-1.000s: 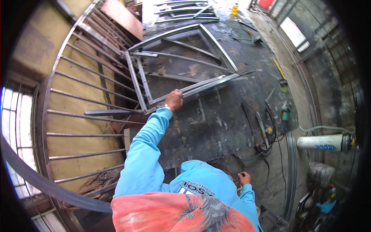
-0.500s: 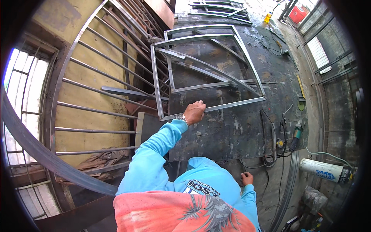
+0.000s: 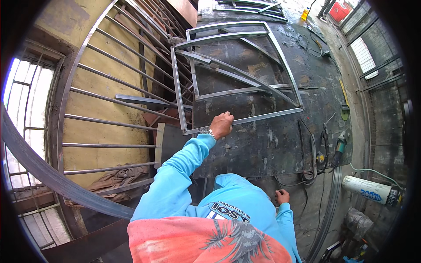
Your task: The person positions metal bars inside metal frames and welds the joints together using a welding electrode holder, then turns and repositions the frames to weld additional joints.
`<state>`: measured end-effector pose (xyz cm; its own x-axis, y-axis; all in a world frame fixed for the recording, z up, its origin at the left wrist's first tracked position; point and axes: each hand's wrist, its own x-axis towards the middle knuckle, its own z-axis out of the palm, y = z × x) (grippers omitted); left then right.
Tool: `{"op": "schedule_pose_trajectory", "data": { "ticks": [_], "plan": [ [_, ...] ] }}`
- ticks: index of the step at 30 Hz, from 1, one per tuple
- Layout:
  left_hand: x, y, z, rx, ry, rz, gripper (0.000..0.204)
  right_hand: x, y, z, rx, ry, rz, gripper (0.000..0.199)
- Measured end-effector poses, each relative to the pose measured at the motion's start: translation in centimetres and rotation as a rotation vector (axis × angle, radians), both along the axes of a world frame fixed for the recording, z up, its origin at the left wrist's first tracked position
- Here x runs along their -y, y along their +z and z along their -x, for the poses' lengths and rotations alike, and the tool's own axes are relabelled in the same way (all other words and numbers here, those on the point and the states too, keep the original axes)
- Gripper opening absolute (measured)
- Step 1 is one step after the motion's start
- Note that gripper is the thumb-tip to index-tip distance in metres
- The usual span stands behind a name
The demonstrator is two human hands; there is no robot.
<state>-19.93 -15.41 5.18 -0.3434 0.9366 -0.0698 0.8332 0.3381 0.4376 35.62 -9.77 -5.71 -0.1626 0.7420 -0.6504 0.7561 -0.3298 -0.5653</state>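
Note:
My left hand (image 3: 222, 125), with a watch on its wrist, is closed around the near bar of a metal frame (image 3: 267, 115). This frame is four-sided, of grey square tube, with a diagonal brace across it. Beneath and behind it another similar frame (image 3: 228, 25) lies on the dark worktable (image 3: 258, 153). The upper frame's near left corner reaches the table's left edge. Low beside my body hangs my right hand (image 3: 282, 196), away from the frames. Its fingers are partly curled and turned from view, so whether they hold anything cannot be made out.
Long metal bars in a grille (image 3: 105, 116) lean along the left wall. On the table's right lie a teal angle grinder (image 3: 339, 150), cables and a clamp-like tool. More frames (image 3: 250, 9) and a yellow bottle (image 3: 305, 14) are at the far end. A white cylinder (image 3: 366, 189) lies right.
The view has shifted slightly. My left hand keeps its hold on the near bar, and the frames lie nearly as before. My right hand remains low by my side.

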Motion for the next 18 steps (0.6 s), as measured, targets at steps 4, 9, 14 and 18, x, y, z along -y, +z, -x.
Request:
{"op": "schedule_pose_trajectory", "data": {
  "ticks": [4, 9, 14, 18],
  "plan": [
    [0.3, -0.1, -0.2, -0.018, -0.002, -0.020, 0.024, 0.5, 1.0, 0.8, 0.077, -0.053, 0.069, 0.017],
    [1.3, 1.1, -1.6, 0.022, -0.064, -0.013, 0.023, 0.7, 0.3, 0.2, 0.100, -0.031, 0.026, 0.020],
    [2.9, 1.5, -4.2, 0.067, -0.088, 0.049, 0.021, 0.4, -1.4, -0.7, 0.056, 0.034, -0.018, 0.015],
    [4.3, 2.1, -5.2, 0.099, -0.079, 0.053, 0.025, 0.1, -2.4, -1.1, 0.080, 0.015, -0.032, 0.014]
  ]
}}
